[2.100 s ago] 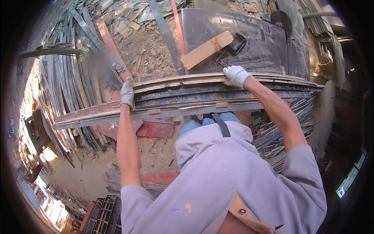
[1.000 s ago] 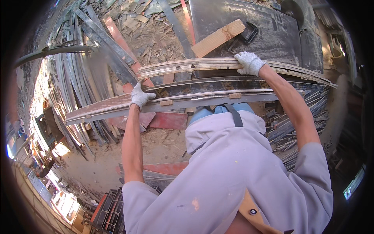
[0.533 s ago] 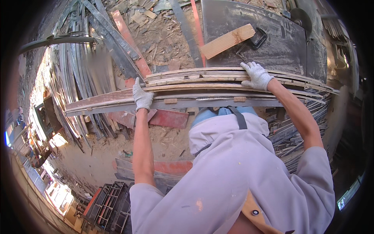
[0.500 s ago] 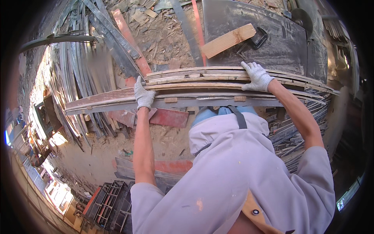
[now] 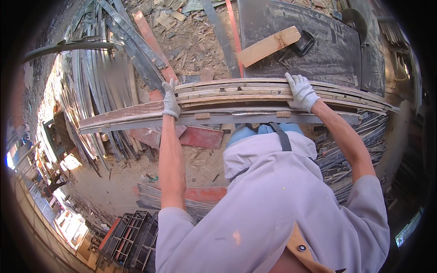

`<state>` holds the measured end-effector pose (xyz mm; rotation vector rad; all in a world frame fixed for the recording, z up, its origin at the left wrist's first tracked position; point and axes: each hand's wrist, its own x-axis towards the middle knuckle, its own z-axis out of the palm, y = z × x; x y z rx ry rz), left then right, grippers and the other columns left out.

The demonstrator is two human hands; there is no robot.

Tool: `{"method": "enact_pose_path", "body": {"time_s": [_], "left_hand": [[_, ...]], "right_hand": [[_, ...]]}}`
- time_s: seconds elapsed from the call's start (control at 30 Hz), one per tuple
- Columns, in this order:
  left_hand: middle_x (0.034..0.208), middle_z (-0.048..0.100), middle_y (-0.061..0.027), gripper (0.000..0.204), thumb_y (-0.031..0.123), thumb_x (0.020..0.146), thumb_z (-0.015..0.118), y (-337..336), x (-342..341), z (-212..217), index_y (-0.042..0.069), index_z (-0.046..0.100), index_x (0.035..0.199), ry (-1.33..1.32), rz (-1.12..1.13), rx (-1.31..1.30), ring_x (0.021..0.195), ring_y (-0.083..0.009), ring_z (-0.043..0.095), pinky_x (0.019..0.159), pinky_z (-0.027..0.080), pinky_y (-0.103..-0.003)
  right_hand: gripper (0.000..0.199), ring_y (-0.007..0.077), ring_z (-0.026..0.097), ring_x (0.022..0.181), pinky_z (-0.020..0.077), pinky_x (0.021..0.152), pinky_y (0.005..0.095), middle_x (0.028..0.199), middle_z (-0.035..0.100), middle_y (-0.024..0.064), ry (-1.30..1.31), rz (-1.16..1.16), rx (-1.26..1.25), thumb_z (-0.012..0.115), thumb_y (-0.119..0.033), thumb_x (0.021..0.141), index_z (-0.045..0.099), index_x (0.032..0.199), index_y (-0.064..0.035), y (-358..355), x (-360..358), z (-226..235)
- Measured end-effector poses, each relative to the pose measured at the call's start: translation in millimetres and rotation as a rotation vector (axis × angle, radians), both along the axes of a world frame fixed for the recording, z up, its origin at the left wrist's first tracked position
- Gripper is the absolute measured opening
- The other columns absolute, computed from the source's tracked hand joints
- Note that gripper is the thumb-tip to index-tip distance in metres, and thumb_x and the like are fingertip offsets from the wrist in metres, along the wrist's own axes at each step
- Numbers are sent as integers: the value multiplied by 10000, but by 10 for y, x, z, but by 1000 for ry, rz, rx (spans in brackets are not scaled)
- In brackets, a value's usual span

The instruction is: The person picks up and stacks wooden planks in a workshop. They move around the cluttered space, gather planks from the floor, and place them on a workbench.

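A stack of thin plywood strips (image 5: 236,89), slightly bowed, lies crosswise in front of me on a long grey beam (image 5: 182,122). At the stack's left end, my gloved left hand (image 5: 171,101) stands with its fingers stretched out, its palm side against the strip ends. My gloved right hand (image 5: 302,93) spans the stack right of the middle, fingers over the far edge and thumb on the near side. Beyond the left hand, a brownish board (image 5: 123,113) runs along the beam. Small wooden blocks (image 5: 202,116) sit along the beam's near side.
Behind the stack, a dark worn panel (image 5: 327,50) bears a pale wood offcut (image 5: 269,46) and a black clamp-like piece (image 5: 305,42). Long strips (image 5: 86,86) heap up at the left. Wood scraps (image 5: 193,41) litter the ground. More strips (image 5: 350,150) lie at the right.
My left hand has shifted away from me, up along the stack's left end. The right hand's spread fingers have drawn closer together over the strips. The whole view has shifted slightly.
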<state>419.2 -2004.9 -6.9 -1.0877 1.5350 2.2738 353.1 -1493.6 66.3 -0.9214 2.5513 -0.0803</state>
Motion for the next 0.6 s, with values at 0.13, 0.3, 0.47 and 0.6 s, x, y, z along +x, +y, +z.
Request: {"method": "enact_pose_path", "body": {"time_s": [0.13,0.3,0.47,0.6], "left_hand": [[1663,337,-138,1013,797,975,244,-48,157,-378,24,234,1630,3,-364,-125,1520,-269,333,1245,285,-397],[1666,322,-153,956,719,999,397,134,25,-124,22,227,1631,-12,-298,154,1522,-272,329,1248,275,-401],[1590,422,-190,1047,432,888,794,142,-68,131,52,184,1649,17,-789,-415,1451,-304,427,1203,329,-387],[1488,533,-206,1068,233,816,880,125,34,11,35,225,1637,60,-673,-284,1341,-297,533,1141,406,-365]], "right_hand": [[1086,373,532,1122,396,996,473,1227,542,218,68,15,-14,813,-257,617,316,1519,88,-79,22,-62],[1091,370,532,1125,390,998,464,1233,545,219,55,-13,61,829,-250,613,313,1509,97,-33,41,-90],[1111,383,495,1253,327,1131,510,1307,522,227,41,-56,88,848,-250,631,287,1539,60,-81,69,-3],[1154,397,435,1357,239,1217,542,1397,476,237,69,-89,25,852,-251,635,242,1569,45,-52,109,-15]]}}
